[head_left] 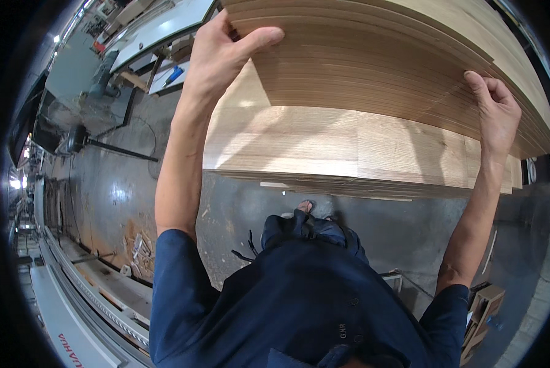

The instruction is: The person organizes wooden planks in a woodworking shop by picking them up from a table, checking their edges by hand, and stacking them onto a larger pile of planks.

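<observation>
Several thin wooden boards point(360, 67) are stacked in front of me, their long layered edges facing my body. At the left end of this stack, my left hand point(216, 58) is closed on the boards, its thumb along the near face and its fingers mostly hidden behind the corner. My right hand point(498, 116) pinches the near edge toward the right end, thumb and bent fingers together. How many boards each hand grips I cannot tell. Below lies a wider layer of pale wooden boards point(281, 138), its top partly shaded by my arms.
A floor fan point(75, 138) and a light-topped worktable point(164, 30) stand at the left. Long metal machine rails point(97, 306) run along the lower left, near wood scraps point(140, 251) on the floor. A wooden crate point(484, 313) is at the lower right.
</observation>
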Demonstrator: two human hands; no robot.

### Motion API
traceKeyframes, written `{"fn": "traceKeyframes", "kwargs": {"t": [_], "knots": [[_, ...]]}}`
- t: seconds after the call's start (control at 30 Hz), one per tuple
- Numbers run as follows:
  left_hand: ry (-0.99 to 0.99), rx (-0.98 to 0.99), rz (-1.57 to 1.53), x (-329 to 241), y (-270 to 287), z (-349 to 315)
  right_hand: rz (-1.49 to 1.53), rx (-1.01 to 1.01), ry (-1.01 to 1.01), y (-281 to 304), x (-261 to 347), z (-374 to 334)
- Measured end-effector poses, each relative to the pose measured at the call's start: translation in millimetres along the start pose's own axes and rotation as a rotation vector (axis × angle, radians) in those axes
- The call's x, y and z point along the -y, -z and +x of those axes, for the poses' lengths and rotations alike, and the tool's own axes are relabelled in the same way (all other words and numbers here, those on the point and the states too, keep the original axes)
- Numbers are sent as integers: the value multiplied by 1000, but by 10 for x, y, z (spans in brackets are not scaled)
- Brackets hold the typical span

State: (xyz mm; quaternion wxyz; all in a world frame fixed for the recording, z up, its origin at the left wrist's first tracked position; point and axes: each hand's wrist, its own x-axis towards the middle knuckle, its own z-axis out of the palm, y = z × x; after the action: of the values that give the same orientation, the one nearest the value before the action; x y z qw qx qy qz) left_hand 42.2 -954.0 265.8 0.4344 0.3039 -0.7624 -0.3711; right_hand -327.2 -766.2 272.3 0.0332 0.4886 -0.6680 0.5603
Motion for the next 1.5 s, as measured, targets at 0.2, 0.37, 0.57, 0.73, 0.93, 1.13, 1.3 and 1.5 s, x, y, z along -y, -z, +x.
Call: {"fn": "traceKeyframes", "kwargs": {"t": [0.2,0.37,0.57,0.73,0.93,1.13,1.3,1.5], "knots": [[-86,-22,81,-61,-73,18,13,-34,-2,-15,77,-17],[-48,-48,-36,-23,-121,-1,-69,-36,16,-88,92,10],[-69,-53,-30,118,-150,28,-136,-93,-77,-58,138,-51],[-79,-40,-84,78,-174,1,-124,-84,-107,-35,202,-76],[-86,-86,-181,121,-165,13,19,-90,-101,-25,145,-29],[-93,-23,-161,122,-139,53,-45,-94,-93,14,193,-14],[-114,-27,-147,116,-170,68,18,-85,-81,48,326,22],[-115,-53,-234,94,-195,63,114,-86,-104,32,179,121]]}}
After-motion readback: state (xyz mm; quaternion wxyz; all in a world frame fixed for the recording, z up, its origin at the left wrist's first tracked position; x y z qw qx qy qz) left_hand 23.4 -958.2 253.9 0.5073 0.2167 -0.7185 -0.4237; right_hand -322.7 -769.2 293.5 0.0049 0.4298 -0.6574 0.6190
